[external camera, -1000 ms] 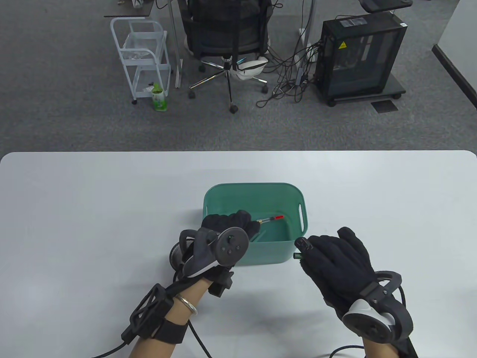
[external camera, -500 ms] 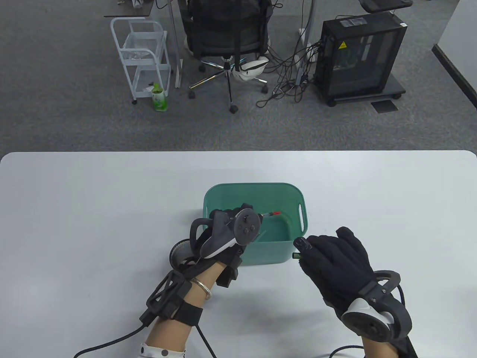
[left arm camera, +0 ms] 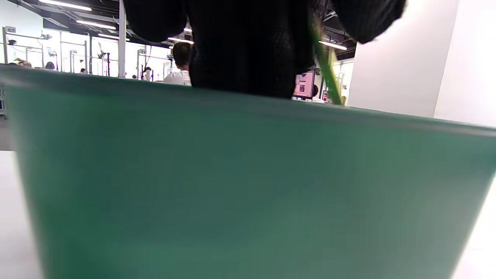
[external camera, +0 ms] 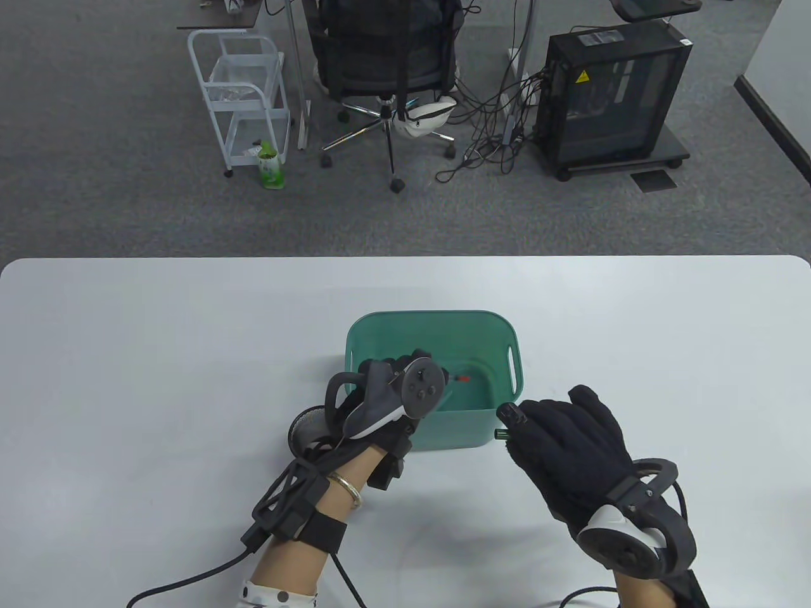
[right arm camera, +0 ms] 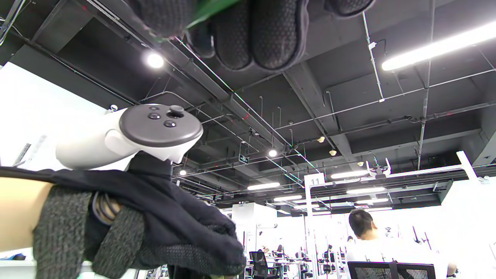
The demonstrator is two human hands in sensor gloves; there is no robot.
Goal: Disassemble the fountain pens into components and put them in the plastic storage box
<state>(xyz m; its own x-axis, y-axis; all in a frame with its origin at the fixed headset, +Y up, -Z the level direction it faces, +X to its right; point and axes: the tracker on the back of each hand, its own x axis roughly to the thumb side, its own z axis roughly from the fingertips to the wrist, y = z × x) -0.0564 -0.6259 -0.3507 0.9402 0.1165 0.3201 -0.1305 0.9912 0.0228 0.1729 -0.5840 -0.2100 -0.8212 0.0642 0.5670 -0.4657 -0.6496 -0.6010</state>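
Observation:
The green plastic storage box (external camera: 434, 318) stands mid-table. My left hand (external camera: 415, 364) reaches down into it, its fingers mostly hidden under the tracker. It holds a thin pen inner part whose red tip (external camera: 464, 378) pokes out to the right, low inside the box. In the left wrist view the gloved fingers (left arm camera: 248, 46) hang just over the box wall (left arm camera: 248, 186). My right hand (external camera: 519, 421) hovers at the box's near right corner, gripping a green pen barrel (external camera: 500, 434). Its fingers (right arm camera: 255, 35) curl round that barrel (right arm camera: 211, 8).
The white table (external camera: 158, 354) stretches wide on both sides of the box. Cables trail from both wrists at the near edge. Beyond the table are an office chair (external camera: 386, 63), a white cart (external camera: 241, 101) and a black computer case (external camera: 614, 95) on the carpet.
My left hand has moved forward and dipped into the box, lowering the red-tipped part. The right hand has barely shifted, still gripping the green barrel.

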